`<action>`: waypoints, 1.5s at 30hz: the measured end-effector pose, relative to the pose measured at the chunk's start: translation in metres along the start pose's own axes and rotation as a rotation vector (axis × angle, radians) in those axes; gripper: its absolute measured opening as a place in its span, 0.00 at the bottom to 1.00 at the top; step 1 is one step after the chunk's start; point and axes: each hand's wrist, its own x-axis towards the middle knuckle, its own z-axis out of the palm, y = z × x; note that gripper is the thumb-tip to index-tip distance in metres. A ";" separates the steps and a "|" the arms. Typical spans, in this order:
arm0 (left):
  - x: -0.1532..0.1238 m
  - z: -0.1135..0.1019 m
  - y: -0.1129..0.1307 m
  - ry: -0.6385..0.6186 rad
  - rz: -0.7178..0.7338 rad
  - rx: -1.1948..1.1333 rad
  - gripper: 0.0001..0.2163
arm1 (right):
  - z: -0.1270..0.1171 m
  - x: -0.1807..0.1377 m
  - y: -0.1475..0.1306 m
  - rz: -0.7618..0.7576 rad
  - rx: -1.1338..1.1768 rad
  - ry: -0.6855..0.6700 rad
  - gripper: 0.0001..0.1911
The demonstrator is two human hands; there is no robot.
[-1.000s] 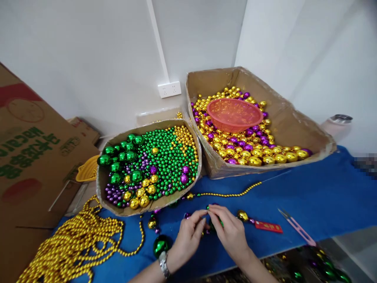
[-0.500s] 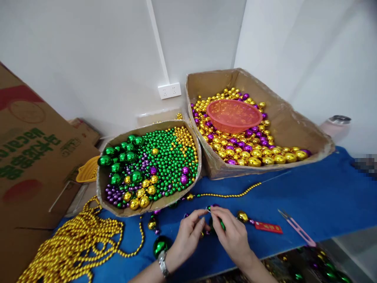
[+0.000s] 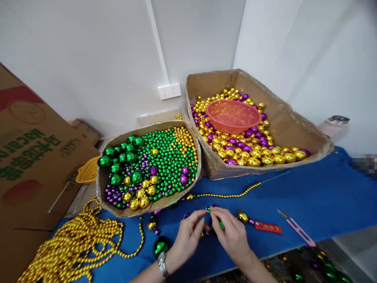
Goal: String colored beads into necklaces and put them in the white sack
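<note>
My left hand, with a metal watch at the wrist, is closed, thumb against bent fingers. Its fingertips meet a pale string beside a small green bead. Opposite it, my right hand pinches the string at that bead. Under and around both hands runs a strand of large beads, partly hidden by them: a big green bead lies left, a gold bead right. A red tag sits at the strand's right end. Farther back, a thin string of small gold beads stretches across the blue cloth.
Beyond the hands stand a carton of green, purple and gold beads and a larger carton holding a pink basket. Gold bead strands heap at left. Pink-handled thread snips lie right, near the table's edge.
</note>
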 end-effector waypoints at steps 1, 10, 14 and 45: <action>0.000 0.000 0.001 0.002 0.008 0.017 0.18 | 0.000 0.000 0.000 0.000 -0.001 0.000 0.07; -0.002 0.000 0.003 0.003 0.135 0.200 0.18 | 0.004 -0.004 0.004 0.028 0.037 -0.053 0.08; -0.001 -0.001 0.002 -0.019 0.139 0.197 0.18 | 0.004 -0.003 0.005 0.108 0.094 -0.076 0.06; 0.007 -0.018 0.035 0.234 0.728 0.873 0.17 | -0.038 0.047 0.027 -0.162 -0.238 -0.357 0.15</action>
